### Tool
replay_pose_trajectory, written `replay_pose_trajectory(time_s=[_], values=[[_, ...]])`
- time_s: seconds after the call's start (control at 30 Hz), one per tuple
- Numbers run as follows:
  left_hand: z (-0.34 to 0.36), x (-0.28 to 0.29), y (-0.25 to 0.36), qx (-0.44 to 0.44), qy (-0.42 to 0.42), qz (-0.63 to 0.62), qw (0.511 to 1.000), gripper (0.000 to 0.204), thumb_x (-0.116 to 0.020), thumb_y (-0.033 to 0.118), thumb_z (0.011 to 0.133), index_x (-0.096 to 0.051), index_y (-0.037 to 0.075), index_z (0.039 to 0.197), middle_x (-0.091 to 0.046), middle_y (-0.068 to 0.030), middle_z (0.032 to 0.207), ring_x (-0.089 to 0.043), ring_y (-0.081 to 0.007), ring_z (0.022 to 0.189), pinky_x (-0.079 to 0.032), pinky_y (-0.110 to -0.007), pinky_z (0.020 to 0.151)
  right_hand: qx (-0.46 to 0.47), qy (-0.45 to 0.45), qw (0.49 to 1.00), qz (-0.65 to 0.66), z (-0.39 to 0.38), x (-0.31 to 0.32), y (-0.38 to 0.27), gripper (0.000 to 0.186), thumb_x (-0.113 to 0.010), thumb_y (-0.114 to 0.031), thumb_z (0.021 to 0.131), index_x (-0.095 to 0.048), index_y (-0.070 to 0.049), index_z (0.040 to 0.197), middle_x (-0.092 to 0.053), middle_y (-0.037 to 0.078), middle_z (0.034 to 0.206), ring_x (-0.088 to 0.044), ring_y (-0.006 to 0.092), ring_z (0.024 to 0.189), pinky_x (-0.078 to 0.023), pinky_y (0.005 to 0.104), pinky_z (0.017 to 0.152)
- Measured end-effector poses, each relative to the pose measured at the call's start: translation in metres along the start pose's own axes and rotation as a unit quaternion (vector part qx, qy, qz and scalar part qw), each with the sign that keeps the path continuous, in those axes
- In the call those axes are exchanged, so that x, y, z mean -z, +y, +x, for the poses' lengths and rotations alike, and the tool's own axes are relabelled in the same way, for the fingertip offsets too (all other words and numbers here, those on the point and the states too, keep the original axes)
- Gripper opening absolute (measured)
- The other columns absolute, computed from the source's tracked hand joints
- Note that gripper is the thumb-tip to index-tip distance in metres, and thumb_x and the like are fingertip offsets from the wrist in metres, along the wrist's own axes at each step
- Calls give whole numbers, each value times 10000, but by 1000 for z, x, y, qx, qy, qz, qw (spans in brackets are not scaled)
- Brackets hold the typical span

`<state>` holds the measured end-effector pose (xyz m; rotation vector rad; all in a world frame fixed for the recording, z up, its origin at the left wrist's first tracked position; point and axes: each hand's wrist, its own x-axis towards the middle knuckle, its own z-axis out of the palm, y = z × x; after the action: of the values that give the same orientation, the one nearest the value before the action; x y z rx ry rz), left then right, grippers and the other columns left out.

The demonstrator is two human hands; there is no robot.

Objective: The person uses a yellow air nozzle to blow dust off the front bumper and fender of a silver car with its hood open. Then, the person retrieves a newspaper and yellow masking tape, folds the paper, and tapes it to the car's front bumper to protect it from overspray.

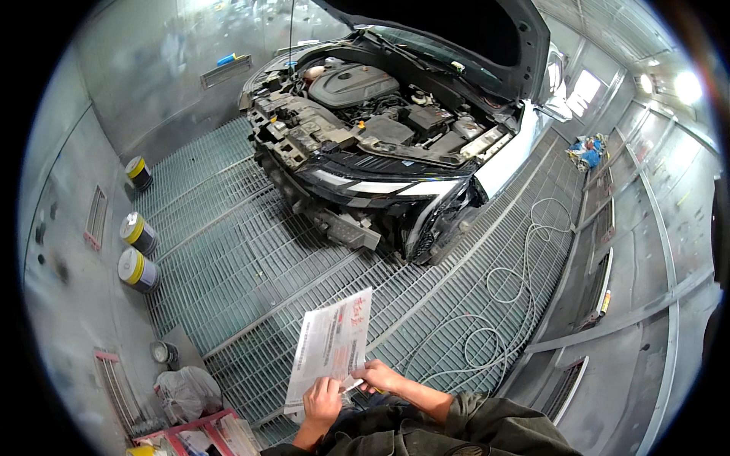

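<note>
A white printed sheet [328,346] with red handwriting and stamp-like marks is held up in front of me, tilted. My left hand [323,401] is closed on its lower edge. Close beside it, my right hand [379,376] pinches a small white piece at the sheet's lower right corner. I cannot tell whether this piece is a folded part of the sheet or separate. Beyond the sheet stands a car [365,129] with its hood [456,30] raised, its engine bay exposed and its front bumper off.
Grating [220,251] covers the floor. A pale hose [494,334] lies in loops on the right. Several paint cans [139,270] line the left wall. At the lower left are a plastic bag [188,391] and a red-edged box [190,432]. A blue bundle [587,154] lies far right.
</note>
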<state>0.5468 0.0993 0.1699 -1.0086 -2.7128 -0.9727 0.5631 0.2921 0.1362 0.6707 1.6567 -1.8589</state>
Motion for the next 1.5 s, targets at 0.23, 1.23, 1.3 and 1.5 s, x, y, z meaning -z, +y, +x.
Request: replay_pose_trajectory(time_s=[0.23, 1.23, 1.3, 1.5], values=[[-5, 5, -13, 180, -113, -225, 951, 420, -806, 194, 768, -634, 5, 1102, -697, -132, 929, -696, -230, 791, -537, -327, 696, 72, 8, 995, -73, 8, 22, -2, 390, -736, -374, 866, -717, 15, 872, -597, 13, 601, -537, 89, 497, -430, 281, 451], [36, 29, -12, 317, -165, -515, 780, 223, -808, 129, 799, -675, -18, 901, -661, -14, 806, -586, -75, 711, -468, -234, 652, 173, 15, 985, 19, -33, 40, -58, 243, -778, -245, 849, -719, -18, 786, -633, -20, 670, -507, 37, 589, -420, 233, 531], [31, 28, -17, 304, -176, -534, 769, 246, -803, 145, 810, -669, -22, 932, -655, -8, 802, -588, -71, 723, -471, -232, 659, 201, 12, 979, 15, -37, 30, -63, 232, -788, -233, 839, -736, -6, 835, -662, -10, 702, -532, 40, 629, -446, 243, 557], [72, 20, -15, 313, -120, -448, 829, 446, -714, 338, 888, -604, -45, 1089, -660, -75, 1014, -616, -146, 903, -497, -289, 786, 201, 5, 972, -123, -50, 2, -79, 251, -818, -250, 800, -754, -14, 857, -702, 7, 705, -571, 38, 658, -494, 267, 601]])
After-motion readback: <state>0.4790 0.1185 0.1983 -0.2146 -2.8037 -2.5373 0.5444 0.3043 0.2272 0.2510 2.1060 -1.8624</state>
